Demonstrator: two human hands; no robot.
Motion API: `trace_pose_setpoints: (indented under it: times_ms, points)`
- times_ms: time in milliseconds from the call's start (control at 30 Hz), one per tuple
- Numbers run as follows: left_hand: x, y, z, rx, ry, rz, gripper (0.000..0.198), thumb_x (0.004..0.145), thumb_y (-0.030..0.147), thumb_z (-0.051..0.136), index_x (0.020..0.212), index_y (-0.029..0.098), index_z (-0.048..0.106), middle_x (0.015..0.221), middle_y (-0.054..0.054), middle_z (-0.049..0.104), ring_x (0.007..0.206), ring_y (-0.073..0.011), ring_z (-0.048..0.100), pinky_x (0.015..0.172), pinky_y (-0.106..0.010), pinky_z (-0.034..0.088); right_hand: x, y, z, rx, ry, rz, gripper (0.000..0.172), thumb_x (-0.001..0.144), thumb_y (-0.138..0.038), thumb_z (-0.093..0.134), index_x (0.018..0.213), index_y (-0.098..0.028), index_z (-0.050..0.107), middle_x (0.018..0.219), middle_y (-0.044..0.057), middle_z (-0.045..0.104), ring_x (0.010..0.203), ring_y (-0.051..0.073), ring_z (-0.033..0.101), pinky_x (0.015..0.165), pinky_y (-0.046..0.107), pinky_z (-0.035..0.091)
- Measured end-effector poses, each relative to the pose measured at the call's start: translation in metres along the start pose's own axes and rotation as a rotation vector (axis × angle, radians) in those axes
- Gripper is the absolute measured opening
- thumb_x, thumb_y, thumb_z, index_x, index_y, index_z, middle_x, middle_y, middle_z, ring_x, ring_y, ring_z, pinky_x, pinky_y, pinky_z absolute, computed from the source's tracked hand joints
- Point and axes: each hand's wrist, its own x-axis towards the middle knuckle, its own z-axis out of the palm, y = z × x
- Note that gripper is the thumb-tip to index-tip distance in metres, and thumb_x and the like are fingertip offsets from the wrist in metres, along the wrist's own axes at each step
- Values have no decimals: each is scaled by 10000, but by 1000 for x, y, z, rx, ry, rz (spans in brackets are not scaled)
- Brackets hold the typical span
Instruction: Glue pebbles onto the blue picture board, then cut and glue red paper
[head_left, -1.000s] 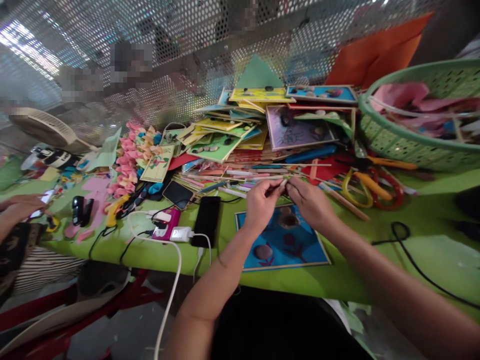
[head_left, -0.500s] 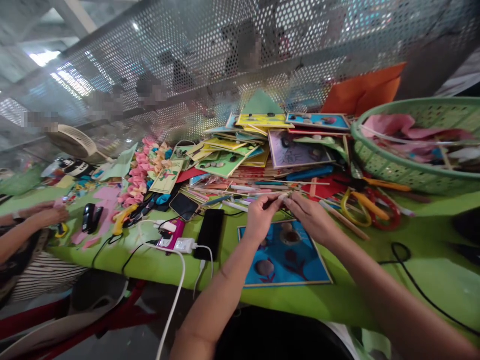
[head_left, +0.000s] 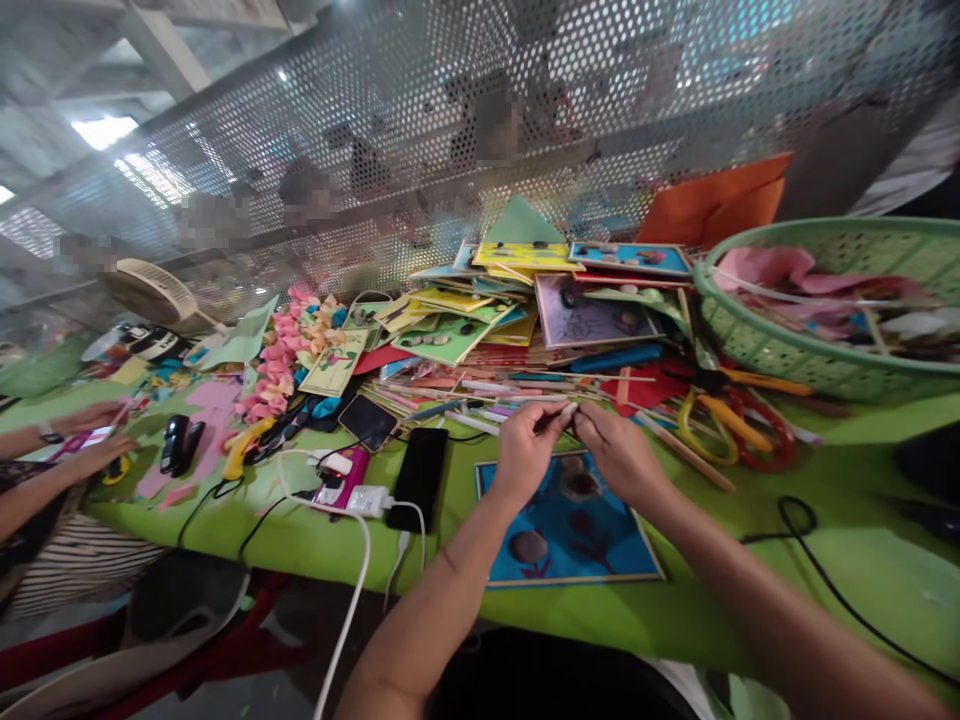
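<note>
My left hand (head_left: 526, 452) and my right hand (head_left: 621, 455) meet fingertip to fingertip above the far edge of a blue picture board (head_left: 551, 550). Both are closed in a pinch. Between them shows a small whitish piece (head_left: 569, 409), perhaps a pebble; its exact kind is too small to tell. The board lies flat on the green-covered table (head_left: 450, 580). It carries a round grey stone (head_left: 528, 546), a second stone (head_left: 580, 482) with a dark centre near its top, and dark plant-like shapes. My forearms cover parts of its sides.
Pens and sticks (head_left: 480, 385) lie beyond my hands, before stacked picture boards (head_left: 600, 310). Scissors (head_left: 761, 430) and a green basket (head_left: 825, 350) sit right. A black phone (head_left: 418, 478), charging cables and a yellow glue gun (head_left: 246, 448) are left. Another person's hands (head_left: 101, 445) work far left.
My fingertips stay together, with the whitish piece now sticking up a little more. At far left the other person's hands have moved apart around a pink and white item. The view has shifted slightly.
</note>
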Motion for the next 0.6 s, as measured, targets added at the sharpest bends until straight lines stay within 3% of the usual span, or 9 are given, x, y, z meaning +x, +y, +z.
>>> trace_pose_setpoints:
  times_ms: [333, 600]
  points:
    - [-1, 7, 1, -77, 9, -34, 318, 903, 466, 718, 1056, 195, 780, 1061, -89, 797, 1001, -242, 735, 937, -391, 569, 1, 0, -4, 108, -8, -10, 242, 912, -383, 380, 698, -270, 382, 613, 3, 513, 570, 183, 435, 555, 304, 307]
    - [-2, 6, -1, -36, 18, 23, 283, 921, 438, 704, 1064, 204, 771, 1061, -94, 789, 987, -234, 733, 904, -381, 580, 1, 0, -9, 218, -82, -18, 356, 980, -506, 402, 726, -259, 441, 659, -8, 548, 607, 175, 476, 575, 298, 367]
